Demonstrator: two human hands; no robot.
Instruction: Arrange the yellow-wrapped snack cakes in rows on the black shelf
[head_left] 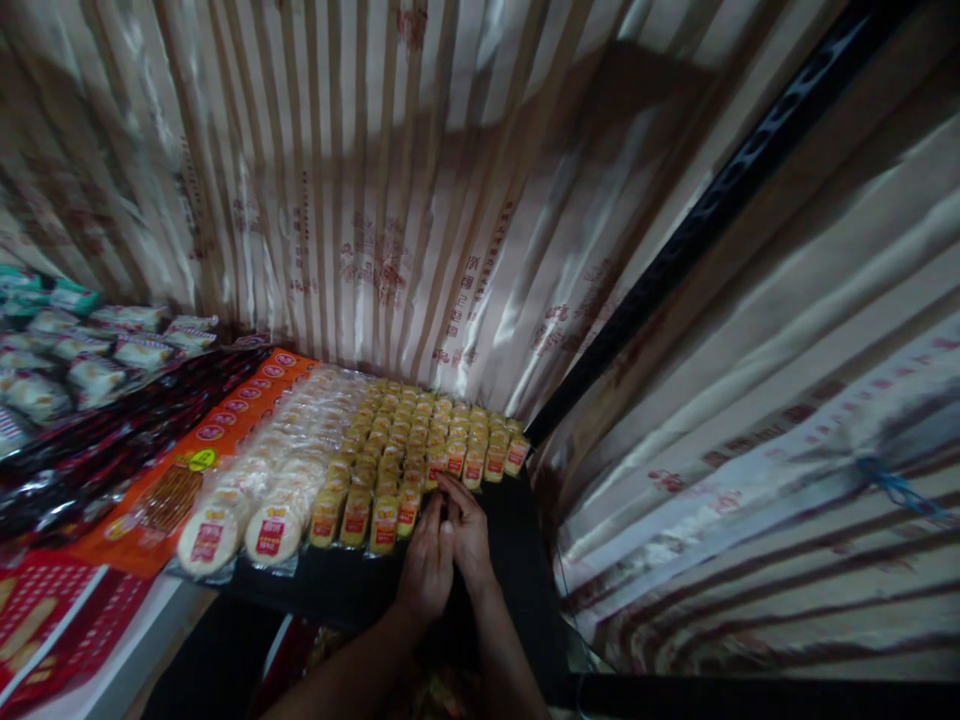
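On a black tabletop (510, 520), my left hand (427, 565) and my right hand (471, 535) are close together, at the front edge of several rows of small yellow wrapped snack packs (384, 520) with red labels. My fingers point away from me and are drawn together, the right ones bent over towards the left. Whatever lies between the hands, if anything, is hidden by them. The left fingertips are beside the nearest yellow packs. To the left lie rows of round white crackers (274, 530) in clear wrappers.
Further left are an orange snack package (161, 500), dark shiny packets (127, 440), white wrapped packs (97, 375) and a red printed package (45, 610). Printed sheeting (390, 200) hangs behind the table. A black pole (675, 240) slants up to the right.
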